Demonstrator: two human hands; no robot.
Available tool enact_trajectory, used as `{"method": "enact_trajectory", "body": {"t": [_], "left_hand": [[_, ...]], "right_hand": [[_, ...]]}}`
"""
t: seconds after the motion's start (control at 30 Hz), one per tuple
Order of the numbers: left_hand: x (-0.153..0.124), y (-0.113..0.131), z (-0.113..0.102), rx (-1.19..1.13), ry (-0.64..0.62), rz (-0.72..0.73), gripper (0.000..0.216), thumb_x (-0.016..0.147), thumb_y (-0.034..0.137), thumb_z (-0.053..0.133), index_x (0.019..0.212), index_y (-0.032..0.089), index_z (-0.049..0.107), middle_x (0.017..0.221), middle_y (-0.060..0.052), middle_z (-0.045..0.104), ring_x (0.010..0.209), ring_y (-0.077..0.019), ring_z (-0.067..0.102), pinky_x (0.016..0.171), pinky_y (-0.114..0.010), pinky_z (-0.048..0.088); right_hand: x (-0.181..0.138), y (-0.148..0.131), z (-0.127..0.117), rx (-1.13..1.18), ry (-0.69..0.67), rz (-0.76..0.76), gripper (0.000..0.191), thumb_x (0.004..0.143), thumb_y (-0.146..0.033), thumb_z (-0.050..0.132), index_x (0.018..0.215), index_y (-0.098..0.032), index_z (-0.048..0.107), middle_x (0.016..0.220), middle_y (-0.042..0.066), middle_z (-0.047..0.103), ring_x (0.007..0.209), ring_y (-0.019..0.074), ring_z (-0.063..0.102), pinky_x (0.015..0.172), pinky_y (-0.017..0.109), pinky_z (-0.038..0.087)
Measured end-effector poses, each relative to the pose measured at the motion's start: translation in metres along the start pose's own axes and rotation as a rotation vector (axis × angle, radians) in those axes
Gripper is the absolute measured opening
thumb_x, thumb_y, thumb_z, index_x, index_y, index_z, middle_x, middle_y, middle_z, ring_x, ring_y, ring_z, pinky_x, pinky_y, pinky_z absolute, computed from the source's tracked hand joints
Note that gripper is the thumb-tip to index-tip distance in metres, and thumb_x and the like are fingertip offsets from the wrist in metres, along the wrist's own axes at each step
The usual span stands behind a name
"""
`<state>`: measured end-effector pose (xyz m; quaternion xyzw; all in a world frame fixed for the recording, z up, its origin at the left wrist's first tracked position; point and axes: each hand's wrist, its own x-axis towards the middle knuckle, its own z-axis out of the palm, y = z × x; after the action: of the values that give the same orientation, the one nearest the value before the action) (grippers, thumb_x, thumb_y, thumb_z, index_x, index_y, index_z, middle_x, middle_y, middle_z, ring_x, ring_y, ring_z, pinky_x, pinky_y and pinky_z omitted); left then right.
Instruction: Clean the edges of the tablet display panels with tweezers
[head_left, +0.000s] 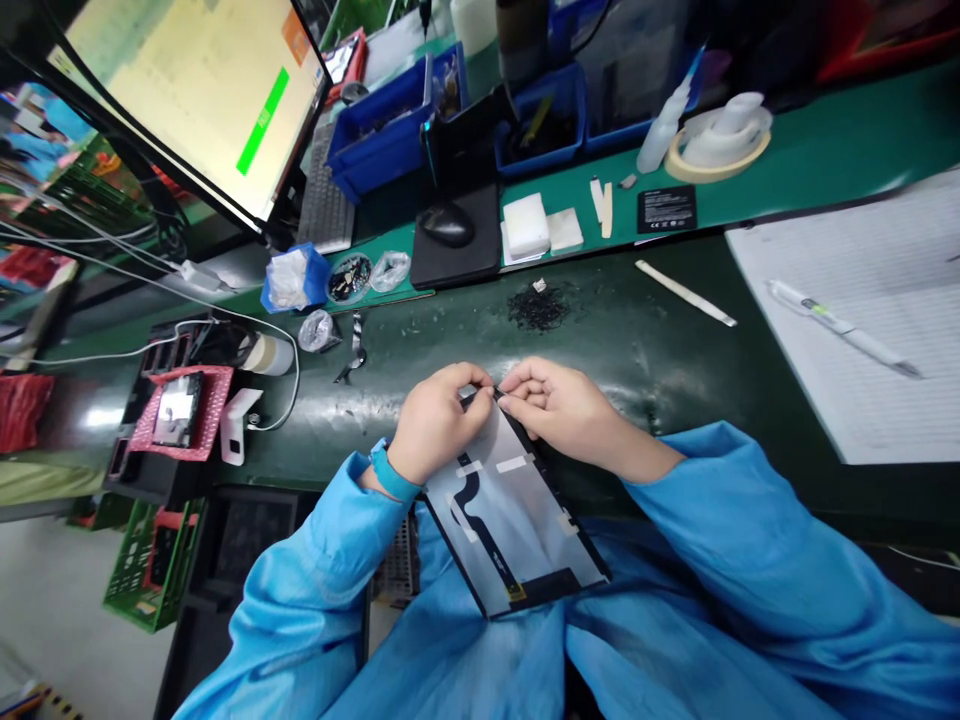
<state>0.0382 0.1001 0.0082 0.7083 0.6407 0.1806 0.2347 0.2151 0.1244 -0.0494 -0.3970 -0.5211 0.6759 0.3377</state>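
A tablet display panel [536,540] with a silvery back, a black flex cable [480,520] and pale tape pieces leans tilted over my lap. My left hand [442,420], a teal band round its wrist, grips the panel's far end between thumb and fingers. At that same far edge my right hand [555,405] is closed in a pinch, its fingertips almost touching the left ones. Whatever sits between the right fingertips is too small to make out. Beyond both hands lies a heap of thin black scraps [538,305] on the dark green table.
A mouse [446,224] on its pad, white pads [526,222], a flat battery [667,209], a tape roll [718,150] and blue bins [382,125] line the back. Paper with a pen [844,325] is right; a device on pink wrap [180,410] and a white cable [298,370] are left.
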Motion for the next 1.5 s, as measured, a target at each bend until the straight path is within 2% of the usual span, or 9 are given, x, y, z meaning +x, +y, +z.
{"method": "enact_trajectory", "body": {"t": [0.17,0.43,0.6,0.73,0.97,1.07,1.2,1.37,1.5], "left_hand": [[-0.004,-0.003,0.005,0.020,0.041,-0.011,0.010,0.091,0.024,0.061,0.091,0.019,0.070,0.074,0.002,0.069,0.063,-0.0110,0.059,0.067,-0.023,0.045],[-0.004,-0.001,0.010,0.015,0.033,-0.094,0.011,0.090,0.025,0.059,0.091,0.019,0.069,0.063,0.003,0.061,0.061,-0.0124,0.057,0.064,-0.024,0.041],[-0.004,0.002,0.010,0.002,0.013,-0.163,0.013,0.090,0.027,0.059,0.091,0.018,0.069,0.062,0.002,0.060,0.062,-0.0132,0.057,0.064,-0.024,0.040],[-0.006,0.003,0.011,-0.021,0.016,-0.192,0.012,0.089,0.026,0.060,0.091,0.018,0.068,0.065,0.002,0.062,0.062,-0.0128,0.056,0.064,-0.024,0.040],[-0.007,-0.006,0.013,-0.085,0.012,-0.222,0.013,0.088,0.027,0.060,0.091,0.017,0.068,0.072,0.001,0.066,0.061,-0.0113,0.055,0.061,-0.023,0.038],[-0.009,-0.009,0.010,-0.110,-0.011,-0.215,0.015,0.091,0.028,0.059,0.094,0.017,0.068,0.082,0.000,0.071,0.065,-0.0110,0.058,0.063,-0.023,0.039],[-0.010,-0.013,0.004,-0.201,-0.071,-0.205,0.021,0.095,0.028,0.056,0.106,0.016,0.068,0.094,-0.002,0.073,0.070,-0.0109,0.062,0.068,-0.023,0.045],[-0.006,-0.017,-0.006,-0.294,-0.141,-0.165,0.035,0.095,0.021,0.049,0.128,0.015,0.061,0.100,-0.003,0.074,0.079,-0.0123,0.064,0.075,-0.023,0.050],[-0.010,-0.009,-0.010,-0.298,-0.145,-0.192,0.042,0.092,0.014,0.047,0.132,0.015,0.060,0.107,-0.004,0.074,0.089,-0.0140,0.068,0.085,-0.024,0.052]], "right_hand": [[0.000,0.004,-0.001,-0.049,0.016,-0.016,0.021,0.079,-0.034,0.073,0.089,-0.020,0.062,0.067,-0.003,0.062,0.050,0.0106,0.057,0.045,0.023,0.047],[0.000,0.005,-0.003,-0.072,-0.010,-0.070,0.020,0.081,-0.035,0.073,0.087,-0.019,0.063,0.067,-0.002,0.061,0.055,0.0113,0.058,0.049,0.023,0.046],[0.001,0.010,-0.003,-0.094,-0.015,-0.075,0.019,0.081,-0.035,0.073,0.087,-0.019,0.064,0.072,-0.001,0.065,0.062,0.0130,0.063,0.057,0.025,0.050],[0.000,0.013,-0.003,-0.105,-0.015,-0.071,0.020,0.080,-0.035,0.074,0.088,-0.019,0.064,0.075,0.000,0.067,0.066,0.0145,0.066,0.060,0.026,0.053],[0.000,0.017,-0.004,-0.143,-0.059,-0.098,0.019,0.083,-0.035,0.073,0.088,-0.019,0.064,0.072,-0.001,0.065,0.062,0.0130,0.062,0.057,0.025,0.050],[0.000,0.017,-0.002,-0.145,-0.046,-0.088,0.022,0.082,-0.037,0.074,0.088,-0.019,0.063,0.070,-0.001,0.064,0.062,0.0133,0.062,0.055,0.025,0.049],[-0.001,0.012,0.002,-0.106,-0.021,-0.023,0.029,0.078,-0.042,0.077,0.088,-0.020,0.061,0.068,-0.002,0.062,0.054,0.0118,0.057,0.047,0.024,0.045],[0.002,-0.002,0.000,-0.072,-0.037,0.099,0.041,0.071,-0.048,0.078,0.095,-0.020,0.059,0.066,-0.003,0.063,0.043,0.0111,0.053,0.040,0.025,0.041],[0.000,-0.014,-0.001,-0.224,-0.118,0.209,0.056,0.067,-0.063,0.077,0.101,-0.021,0.065,0.048,-0.003,0.056,0.037,0.0158,0.047,0.038,0.028,0.035]]}}
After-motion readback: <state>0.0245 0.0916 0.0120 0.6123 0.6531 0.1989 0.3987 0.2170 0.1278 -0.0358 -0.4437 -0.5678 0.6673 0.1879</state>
